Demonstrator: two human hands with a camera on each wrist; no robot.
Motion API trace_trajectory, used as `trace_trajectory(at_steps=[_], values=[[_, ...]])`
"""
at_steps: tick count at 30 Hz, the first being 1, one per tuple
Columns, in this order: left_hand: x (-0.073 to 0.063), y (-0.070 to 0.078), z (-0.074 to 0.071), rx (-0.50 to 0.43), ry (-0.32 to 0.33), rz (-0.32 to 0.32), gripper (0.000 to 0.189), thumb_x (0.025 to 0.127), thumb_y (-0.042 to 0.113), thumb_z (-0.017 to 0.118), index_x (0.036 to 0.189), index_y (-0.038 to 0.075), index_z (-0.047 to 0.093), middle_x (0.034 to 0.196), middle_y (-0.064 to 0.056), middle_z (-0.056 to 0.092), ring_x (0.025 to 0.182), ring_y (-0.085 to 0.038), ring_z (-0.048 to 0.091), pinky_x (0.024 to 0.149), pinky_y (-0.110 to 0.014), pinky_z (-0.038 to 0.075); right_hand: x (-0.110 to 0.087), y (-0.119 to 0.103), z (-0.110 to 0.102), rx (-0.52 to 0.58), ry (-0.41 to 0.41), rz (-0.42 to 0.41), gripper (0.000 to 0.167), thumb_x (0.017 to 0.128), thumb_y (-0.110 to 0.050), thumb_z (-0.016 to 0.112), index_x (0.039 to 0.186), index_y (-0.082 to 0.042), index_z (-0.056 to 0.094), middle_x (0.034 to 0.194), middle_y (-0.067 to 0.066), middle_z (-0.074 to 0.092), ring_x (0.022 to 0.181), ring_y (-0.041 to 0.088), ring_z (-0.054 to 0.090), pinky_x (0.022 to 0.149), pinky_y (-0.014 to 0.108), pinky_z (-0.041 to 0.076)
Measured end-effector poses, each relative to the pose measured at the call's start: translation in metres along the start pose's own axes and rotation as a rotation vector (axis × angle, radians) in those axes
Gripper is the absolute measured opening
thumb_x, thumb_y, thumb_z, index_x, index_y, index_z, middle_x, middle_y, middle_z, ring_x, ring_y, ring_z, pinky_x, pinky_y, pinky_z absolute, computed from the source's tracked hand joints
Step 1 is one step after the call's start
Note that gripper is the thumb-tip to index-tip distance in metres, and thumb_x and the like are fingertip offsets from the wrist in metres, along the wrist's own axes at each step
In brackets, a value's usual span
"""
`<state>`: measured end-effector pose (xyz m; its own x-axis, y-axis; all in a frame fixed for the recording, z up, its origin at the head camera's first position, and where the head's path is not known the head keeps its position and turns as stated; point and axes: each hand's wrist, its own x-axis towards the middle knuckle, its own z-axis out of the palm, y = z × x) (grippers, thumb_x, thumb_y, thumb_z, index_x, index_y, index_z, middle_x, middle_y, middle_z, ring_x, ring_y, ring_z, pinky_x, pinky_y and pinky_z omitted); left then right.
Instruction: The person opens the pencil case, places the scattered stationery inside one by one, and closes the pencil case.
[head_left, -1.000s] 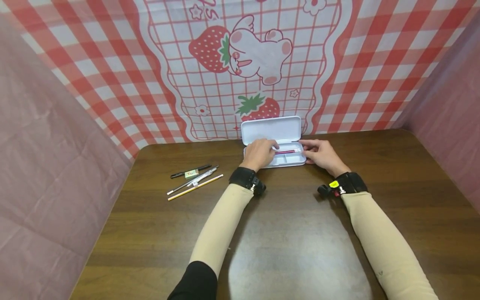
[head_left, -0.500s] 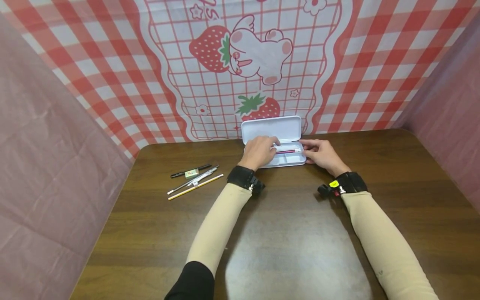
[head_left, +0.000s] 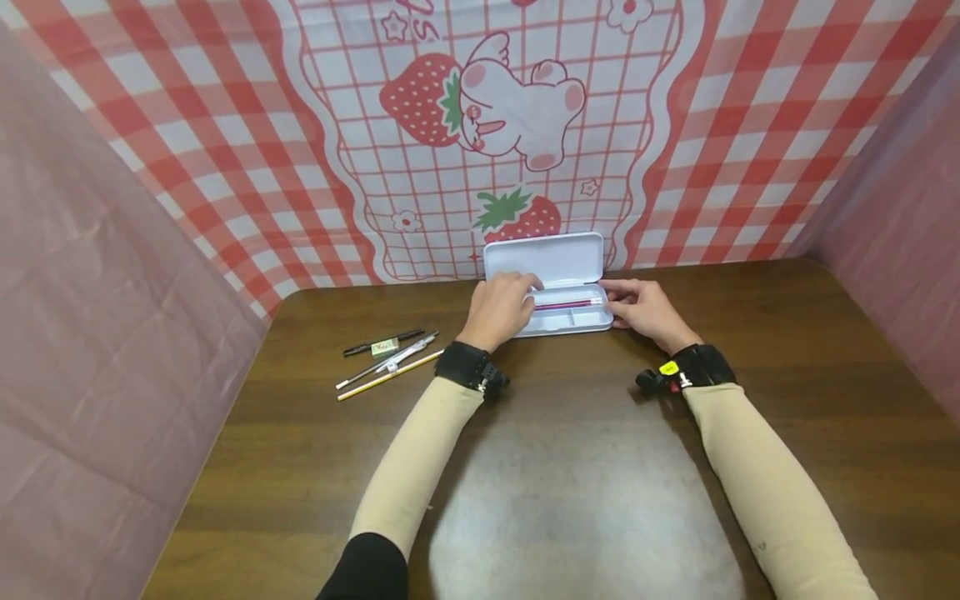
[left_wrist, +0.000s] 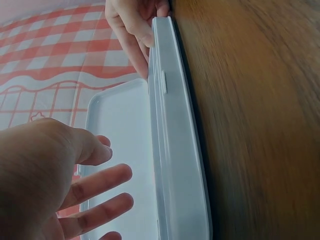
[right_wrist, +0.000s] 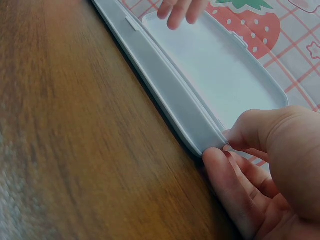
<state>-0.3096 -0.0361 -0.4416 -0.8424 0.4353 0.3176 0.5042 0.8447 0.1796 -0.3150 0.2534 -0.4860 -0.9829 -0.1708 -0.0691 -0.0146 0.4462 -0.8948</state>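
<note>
A white pencil case lies at the back of the table, its lid raised against the patterned cloth. Inside it, a reddish pencil runs lengthwise in the rear compartment, above smaller front compartments. My left hand hovers over the case's left end, hiding part of it; in the left wrist view its fingers are spread and hold nothing. At the opposite end, my right hand grips the corner of the case, with thumb and fingers pinching the side wall in the right wrist view.
Left on the table lie a black pen, a small green-and-white eraser, a grey pencil, a silver compass and a yellow pencil. A checked cloth hangs directly behind the case.
My left hand has drawn leftward over the case, uncovering more of the reddish pencil and the front compartments. My right hand keeps its hold on the right end.
</note>
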Motion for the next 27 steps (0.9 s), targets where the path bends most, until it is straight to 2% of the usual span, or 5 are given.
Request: trace_trajectory(at_steps=[7,14,27], values=[[-0.009,-0.008,-0.003,0.004,-0.001,-0.004,0.027,0.106,0.016,0.069,0.129,0.022,0.082,0.112,-0.003,0.085,0.096,-0.023,0.078,0.064,-0.032,0.050,0.000,-0.002,0.000,0.003,-0.004,0.002,0.052,0.110,-0.006,0.067,0.161,0.000,0.058,0.135,0.021,0.058,0.084,0.001,0.059,0.074,0.013,0.061],[-0.018,-0.018,-0.006,-0.017,-0.012,-0.014,0.028,0.106,0.016,0.068,0.129,0.021,0.082,0.115,-0.004,0.084,0.106,-0.028,0.078,0.071,-0.039,0.058,0.001,-0.001,0.001,-0.003,0.002,0.000,0.052,0.110,-0.005,0.067,0.161,0.001,0.058,0.136,0.021,0.057,0.084,0.000,0.058,0.073,0.012,0.060],[-0.037,-0.039,-0.013,-0.030,0.044,-0.022,0.027,0.103,0.011,0.069,0.126,0.017,0.083,0.115,-0.008,0.084,0.098,-0.032,0.075,0.074,-0.046,0.059,-0.002,-0.001,0.000,0.003,-0.004,-0.013,0.052,0.110,-0.005,0.068,0.160,0.003,0.058,0.132,0.021,0.059,0.085,-0.001,0.059,0.074,0.014,0.061]])
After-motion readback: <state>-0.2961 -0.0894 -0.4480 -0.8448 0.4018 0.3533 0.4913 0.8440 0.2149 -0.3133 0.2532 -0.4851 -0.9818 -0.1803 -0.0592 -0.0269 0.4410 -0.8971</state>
